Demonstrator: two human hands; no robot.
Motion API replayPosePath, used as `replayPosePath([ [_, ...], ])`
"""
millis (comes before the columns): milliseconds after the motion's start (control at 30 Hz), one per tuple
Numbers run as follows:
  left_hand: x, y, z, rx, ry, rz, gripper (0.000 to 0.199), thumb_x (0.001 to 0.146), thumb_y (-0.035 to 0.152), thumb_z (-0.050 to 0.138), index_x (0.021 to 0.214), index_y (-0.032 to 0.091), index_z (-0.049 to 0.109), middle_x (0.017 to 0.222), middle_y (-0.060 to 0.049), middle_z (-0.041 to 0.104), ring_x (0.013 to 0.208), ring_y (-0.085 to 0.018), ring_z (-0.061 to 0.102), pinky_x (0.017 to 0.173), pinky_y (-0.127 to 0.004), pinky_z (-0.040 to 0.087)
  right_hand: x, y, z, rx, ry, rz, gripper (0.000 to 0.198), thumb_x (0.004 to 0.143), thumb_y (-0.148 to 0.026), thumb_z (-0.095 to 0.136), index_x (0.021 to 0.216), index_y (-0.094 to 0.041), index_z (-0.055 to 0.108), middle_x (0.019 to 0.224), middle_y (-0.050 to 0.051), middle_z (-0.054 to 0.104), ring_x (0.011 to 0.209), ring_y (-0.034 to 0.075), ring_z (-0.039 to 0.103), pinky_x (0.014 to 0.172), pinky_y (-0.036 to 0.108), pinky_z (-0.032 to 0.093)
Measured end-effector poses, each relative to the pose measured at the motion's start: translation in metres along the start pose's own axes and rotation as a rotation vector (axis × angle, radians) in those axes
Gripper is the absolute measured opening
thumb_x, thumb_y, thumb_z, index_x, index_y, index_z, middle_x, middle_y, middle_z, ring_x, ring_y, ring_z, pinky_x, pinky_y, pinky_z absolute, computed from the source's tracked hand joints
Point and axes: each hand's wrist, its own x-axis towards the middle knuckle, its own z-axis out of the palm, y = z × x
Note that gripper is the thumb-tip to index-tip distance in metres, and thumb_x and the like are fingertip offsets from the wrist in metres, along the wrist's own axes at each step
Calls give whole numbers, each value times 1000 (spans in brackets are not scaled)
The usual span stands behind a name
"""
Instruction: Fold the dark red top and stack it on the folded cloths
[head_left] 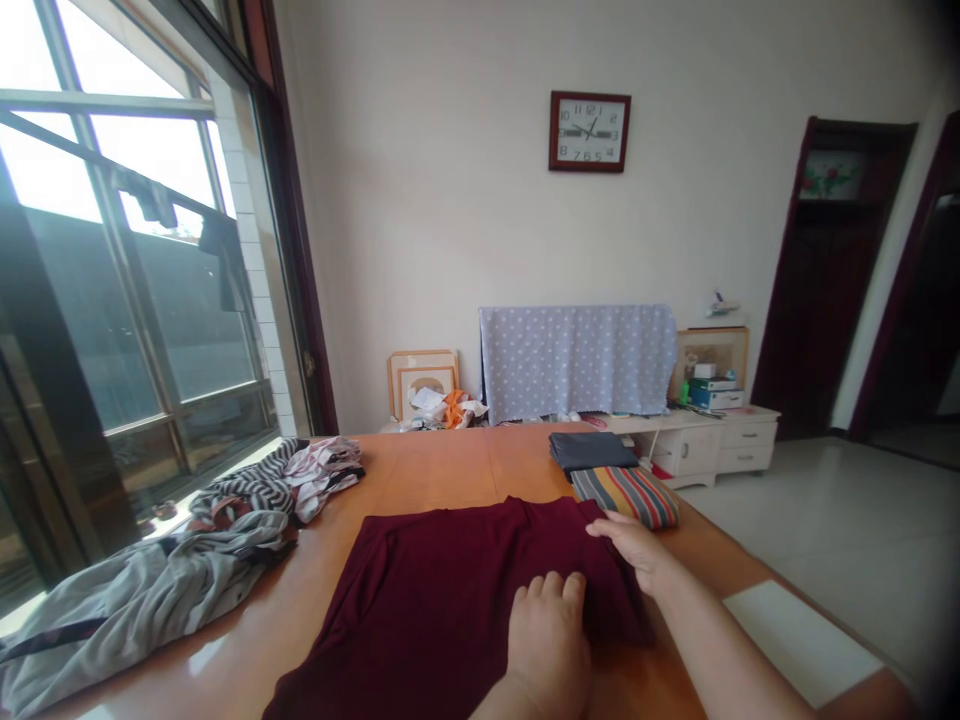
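**Both hands flat on a maroon garment, wooden table**

Far left: large window, daylight strong. Below it, on the table's left edge, a crumpled grey garment; just beyond that, a heap of striped and pink clothes.

Centre: orange-brown wooden table. Maroon garment spread flat on it, near edge running out of view at the bottom. Left hand rests palm down on the garment's right part, fingers together and slightly curled, gripping nothing. Right hand lies open at the garment's upper right corner, fingertips on the cloth, forearm along its right edge.

Right of centre: folded striped cloth just beside the right hand; folded dark grey cloth behind it, touching.

Background: wall clock, polka-dot cloth draped over something, white cabinet, dark doorway
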Motion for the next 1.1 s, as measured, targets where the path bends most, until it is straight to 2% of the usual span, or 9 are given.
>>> replayPosePath([
  [100, -1, 10, -5, -17, 7, 22, 31, 83, 25, 49, 107, 24, 69, 102, -12, 67, 97, -32, 59, 87, -48, 44, 2, 0, 0, 7, -60, -5, 43, 64, -19, 71, 107, -18, 66, 88, 5, 77, 84, 22, 72, 74, 30, 55],
  [167, -4, 13, -5, -122, 40, 27, 30, 88, 30, 46, 103, 24, 71, 101, -11, 67, 95, -29, 59, 84, -42, 45, 4, 0, -1, 2, -67, -2, 40, 63, -20, 71, 104, -18, 67, 84, 4, 77, 79, 22, 71, 72, 30, 54],
  [267, -8, 12, -1, -431, 57, -13, 35, 93, 40, 43, 107, 24, 71, 102, -8, 68, 94, -24, 60, 84, -35, 45, 5, 2, -4, -3, -77, 5, 37, 62, -21, 71, 98, -17, 67, 79, 4, 76, 72, 21, 70, 68, 29, 53],
  [433, -5, 9, -1, -989, -146, -93, 42, 91, 47, 49, 112, 17, 70, 102, -6, 71, 92, -21, 60, 83, -31, 46, 4, 10, -10, 11, -106, 2, 33, 62, -22, 70, 95, -17, 67, 77, 3, 75, 65, 18, 68, 61, 26, 49],
  [633, -9, -3, -10, -1253, -390, -270, 44, 73, 25, 67, 117, 19, 67, 106, -6, 67, 79, -14, 58, 67, -25, 45, -1, 4, -4, 7, -149, 15, 48, 64, -23, 68, 112, -16, 65, 82, 5, 76, 78, 22, 71, 71, 31, 53],
  [767, -18, -14, -11, -1334, -440, -385, 43, 67, 20, 64, 110, 16, 65, 88, -4, 63, 73, -13, 60, 57, -21, 43, -11, -16, 22, -64, -203, -22, 59, 67, -23, 66, 125, -17, 59, 89, 6, 76, 83, 23, 71, 74, 32, 53],
  [933, -33, -24, -28, -1284, -529, -379, 25, 67, 22, 64, 91, 15, 67, 72, -3, 63, 56, -10, 57, 49, -18, 39, -25, -22, 80, -389, -266, -161, 69, 69, -20, 62, 138, -19, 52, 94, 5, 75, 83, 21, 69, 73, 29, 51],
  [1000, -39, -29, -33, -1271, -525, -383, 17, 67, 22, 62, 81, 14, 66, 67, -3, 62, 54, -10, 57, 46, -17, 38, -26, -13, 99, -486, -376, -96, 78, 70, -22, 65, 145, -18, 43, 105, 7, 73, 88, 22, 68, 76, 30, 51],
  [1100, -44, -41, -31, -1280, -471, -427, 11, 67, 20, 58, 75, 15, 62, 67, -5, 65, 53, -11, 60, 43, -17, 37, -21, 2, 114, -549, -361, -16, 84, 72, -29, 71, 148, -14, 38, 122, 13, 66, 99, 22, 66, 83, 30, 50],
])
